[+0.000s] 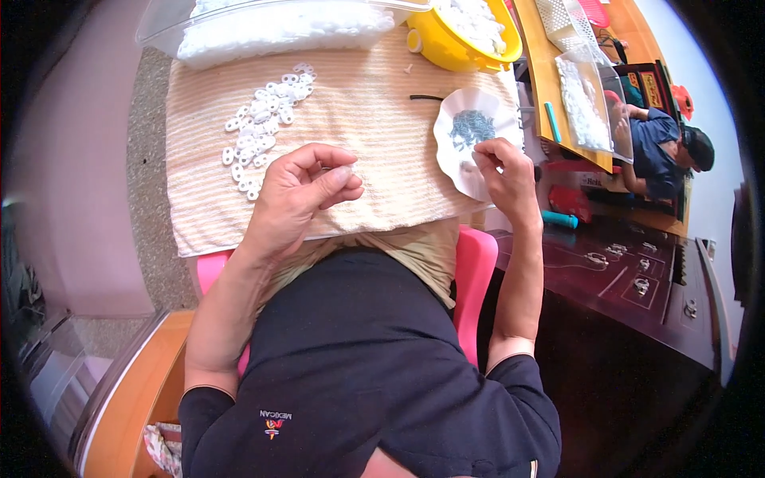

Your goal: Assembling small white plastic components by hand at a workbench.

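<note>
Striped beige cloth [374, 111] covers the work surface in front of the person, with speckled grey floor [147, 159] showing along its left edge. On the left part of the cloth lies a loose scatter of small white rings [259, 131], running from near the far edge down toward the person. Beyond them, at the far edge, stands a clear plastic tub [271, 24] filled with more white pieces.

Just right of the scatter, the left hand [303, 191] hovers over the cloth with palm turned up and fingers curled; thumb and fingertips are drawn together as if pinching something tiny, though what sits between them is too small to tell. A short black stick [426, 97] lies on the cloth further away, between the two hands.

Right of that, a white scalloped dish [454, 147] rests on the cloth's right edge, holding a small heap of dark grey bits [472, 127]. The right hand [506, 171] is at the dish's near rim, fingertips pressed together over the dish; whether they grip a piece cannot be told. A yellow bowl [450, 48] with white pieces stands behind the dish. Farther right, a clear bag [586, 99] of white parts lies on a wooden board, and another person in a blue top [653, 151] sits beyond it.
</note>
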Demonstrator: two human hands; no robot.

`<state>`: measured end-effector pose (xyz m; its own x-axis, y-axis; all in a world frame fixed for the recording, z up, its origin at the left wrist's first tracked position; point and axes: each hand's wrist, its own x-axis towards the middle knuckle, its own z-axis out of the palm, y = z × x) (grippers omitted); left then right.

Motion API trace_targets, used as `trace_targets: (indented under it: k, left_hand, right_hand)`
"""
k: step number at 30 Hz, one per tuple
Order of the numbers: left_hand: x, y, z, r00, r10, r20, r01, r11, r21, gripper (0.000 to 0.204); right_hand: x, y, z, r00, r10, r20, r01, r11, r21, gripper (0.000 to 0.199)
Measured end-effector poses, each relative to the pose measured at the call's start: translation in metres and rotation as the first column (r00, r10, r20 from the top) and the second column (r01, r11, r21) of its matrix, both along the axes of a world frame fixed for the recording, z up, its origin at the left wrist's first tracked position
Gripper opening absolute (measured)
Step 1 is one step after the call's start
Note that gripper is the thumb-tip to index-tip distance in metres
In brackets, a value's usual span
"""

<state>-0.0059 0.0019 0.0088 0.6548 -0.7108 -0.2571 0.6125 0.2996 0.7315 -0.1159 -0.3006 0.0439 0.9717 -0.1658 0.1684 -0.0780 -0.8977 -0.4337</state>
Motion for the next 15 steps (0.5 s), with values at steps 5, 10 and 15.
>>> trace_targets:
  k: [5,10,15]
  left_hand:
    - [-0.004,-0.004,0.0,1.0,0.0,-0.015,0.0,0.999,-0.032,0.017]
    - [-0.006,-0.004,0.0,0.978,0.014,-0.206,-0.039,0.992,-0.116,0.014]
    - [-0.005,-0.002,0.002,0.961,0.029,-0.276,-0.07,0.988,-0.14,0.01]
  right_hand:
    - [0.009,0.05,-0.009,0.977,-0.082,0.198,-0.055,0.797,0.601,0.006]
    - [0.035,0.12,-0.027,0.952,0.043,0.303,-0.265,0.613,0.745,0.013]
    - [0.049,0.134,-0.033,0.96,0.034,0.28,-0.264,0.453,0.852,0.013]
